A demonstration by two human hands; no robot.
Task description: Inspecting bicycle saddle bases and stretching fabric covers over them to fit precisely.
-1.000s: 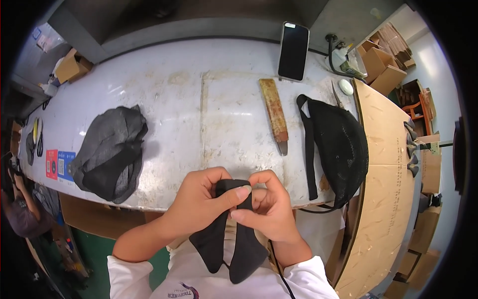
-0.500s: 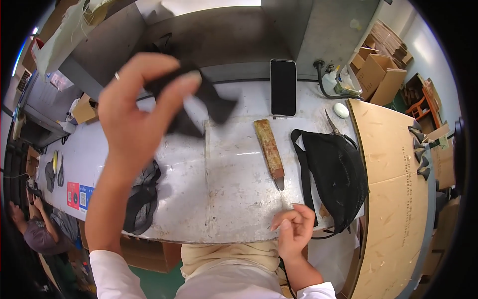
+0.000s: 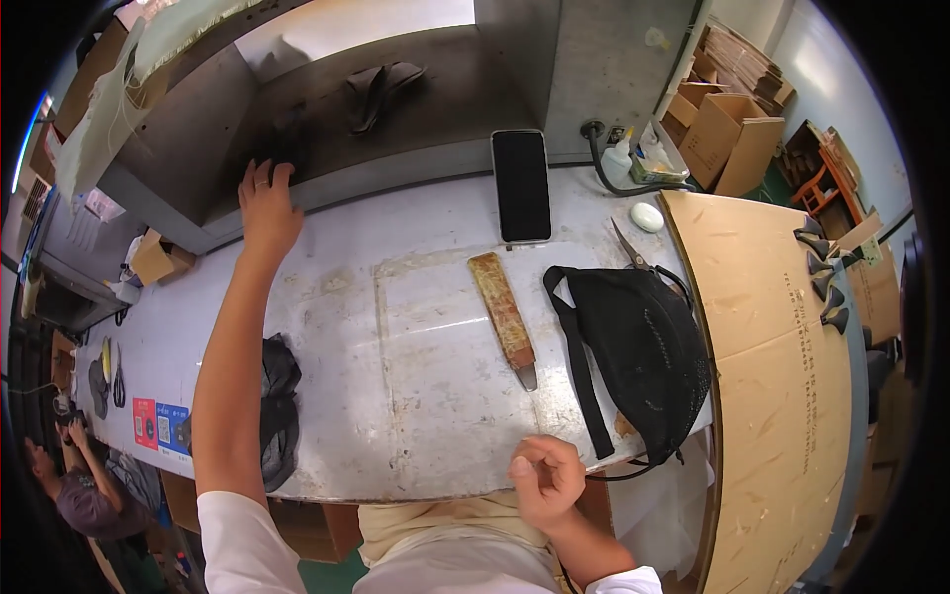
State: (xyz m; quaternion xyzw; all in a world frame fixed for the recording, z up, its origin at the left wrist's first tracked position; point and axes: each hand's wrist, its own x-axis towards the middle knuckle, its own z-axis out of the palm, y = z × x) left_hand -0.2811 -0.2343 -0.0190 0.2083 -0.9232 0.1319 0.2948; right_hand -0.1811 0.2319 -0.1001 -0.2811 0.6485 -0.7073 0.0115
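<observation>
My left hand [image 3: 269, 210] reaches to the front lip of a grey metal cabinet [image 3: 327, 190], its fingers apart over the edge. Beside the fingertips, inside, is a dark blurred patch whose kind I cannot make out. Further in sits a folded black piece of material [image 3: 381, 91]. My right hand [image 3: 547, 482] hovers at the table's front edge, fingers curled in, with nothing visible in them. Beyond it lies a rust-stained flat tool [image 3: 503, 317] with a short blade tip. A black mesh bag-like item with straps [image 3: 638, 346] lies to its right, partly over scissors [image 3: 638, 249].
A phone [image 3: 522, 186] leans upright against the cabinet. Crumpled dark mesh [image 3: 280, 426] lies beside my left forearm. A white oval object [image 3: 647, 218] is near a cardboard sheet [image 3: 767, 386] bearing several dark heel-shaped pieces [image 3: 829, 297]. Another person [image 3: 94, 495] works at far left.
My left hand has gone from above the table to the cabinet's lip, and the black piece is out of its grip. A black piece now shows inside the cabinet. My right fingers have curled tighter.
</observation>
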